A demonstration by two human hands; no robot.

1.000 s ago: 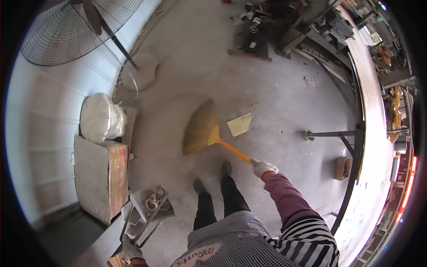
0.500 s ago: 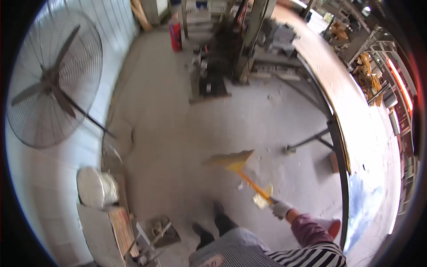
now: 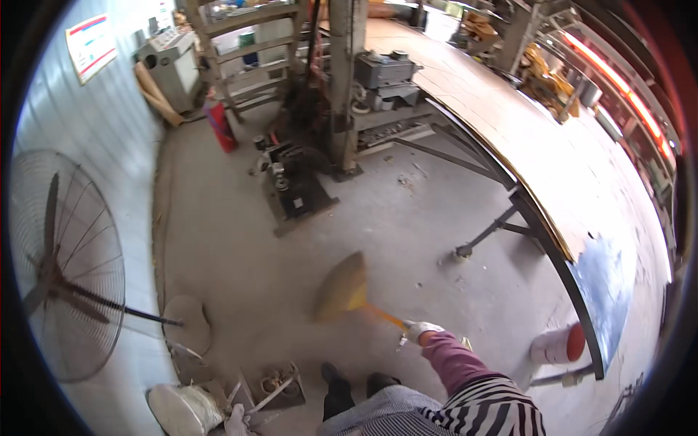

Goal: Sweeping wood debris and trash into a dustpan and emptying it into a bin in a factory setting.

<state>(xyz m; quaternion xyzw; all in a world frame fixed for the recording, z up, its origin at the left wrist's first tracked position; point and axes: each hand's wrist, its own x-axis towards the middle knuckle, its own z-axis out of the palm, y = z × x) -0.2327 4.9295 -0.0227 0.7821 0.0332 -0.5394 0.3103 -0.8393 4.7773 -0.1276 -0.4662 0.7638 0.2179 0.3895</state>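
Observation:
My right hand (image 3: 422,332), in a pale work glove, is closed around the orange handle of a broom (image 3: 342,294). Its wide, yellowish head is tilted over the grey floor left of the hand, slightly blurred. At the lower edge my left hand (image 3: 238,421), gloved in white, appears closed on the light-coloured handle of a dustpan (image 3: 291,393). Debris lies in the dustpan, left of my feet; its detail is too small to make out. Small scraps (image 3: 404,339) lie on the floor beside the broom handle.
A large caged fan (image 3: 62,276) stands at the left wall, above a wrapped roll (image 3: 182,410). A long table (image 3: 502,138) runs along the right, with a bucket (image 3: 556,345) near its leg. Farther off are a red cylinder (image 3: 221,127), a post (image 3: 342,87) and dark machinery (image 3: 298,182).
The broom has swung leftward and lower in view, its head turning more upright. My right hand has moved left with it. The view has shifted, showing more of the far area.

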